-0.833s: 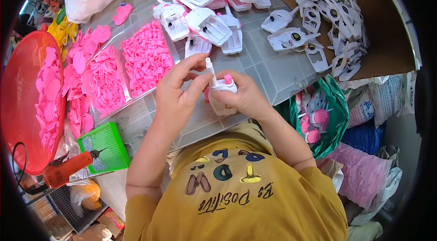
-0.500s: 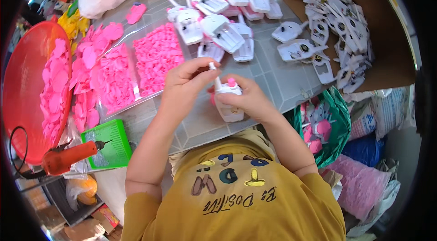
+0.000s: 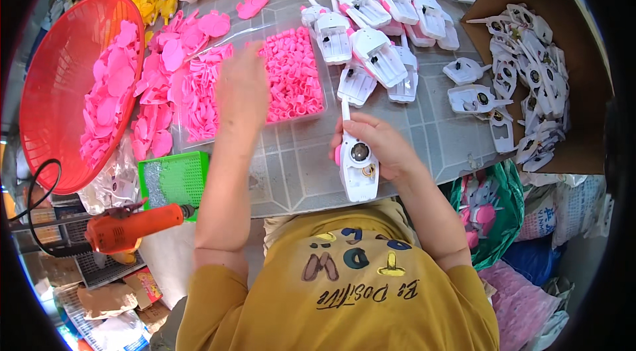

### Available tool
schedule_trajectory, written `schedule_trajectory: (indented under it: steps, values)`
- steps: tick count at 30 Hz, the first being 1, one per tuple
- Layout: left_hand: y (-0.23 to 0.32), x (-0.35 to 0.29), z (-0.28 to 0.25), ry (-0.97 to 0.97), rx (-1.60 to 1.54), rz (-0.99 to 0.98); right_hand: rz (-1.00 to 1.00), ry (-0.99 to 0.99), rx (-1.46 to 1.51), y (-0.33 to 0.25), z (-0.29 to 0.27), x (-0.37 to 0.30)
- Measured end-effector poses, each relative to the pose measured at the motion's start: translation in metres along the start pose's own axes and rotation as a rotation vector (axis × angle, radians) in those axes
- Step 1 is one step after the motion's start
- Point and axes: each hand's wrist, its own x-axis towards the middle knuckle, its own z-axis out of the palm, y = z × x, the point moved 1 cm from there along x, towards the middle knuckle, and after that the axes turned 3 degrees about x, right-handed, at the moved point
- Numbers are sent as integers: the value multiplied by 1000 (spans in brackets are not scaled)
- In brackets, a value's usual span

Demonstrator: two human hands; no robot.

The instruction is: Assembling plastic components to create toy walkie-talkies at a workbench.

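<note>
My right hand is closed round a white toy walkie-talkie, just above the table's near edge. Its antenna points away from me, and a dark round speaker and an open hollow below it face up. A bit of pink shows along its left side. My left hand is over a clear divided tray of small pink plastic parts. Motion smears its fingers, so whether they hold a part is unclear. Short pink caps fill the tray's right compartment, and longer pink pieces lie in the left one.
White-and-pink walkie-talkies are heaped behind my right hand. Loose white shells lie beside a cardboard box full of more. A red basket, a green basket of screws and an orange power screwdriver are to the left.
My left hand has left the antenna and moved up and left over the pink parts. My right hand still holds the walkie-talkie, now turned speaker side up. The whole view has shifted.
</note>
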Motion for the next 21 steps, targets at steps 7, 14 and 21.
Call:
schedule_trajectory:
  steps: [7,14,21]
  values:
    - [-68,41,15,-167,325,14,-4,-78,71,3,-12,1]
    - [-54,46,44,-292,650,-10,11,-69,45,2,-10,-4]
    - [-35,42,19,-313,228,-196,14,-69,16,-4,-7,-5]
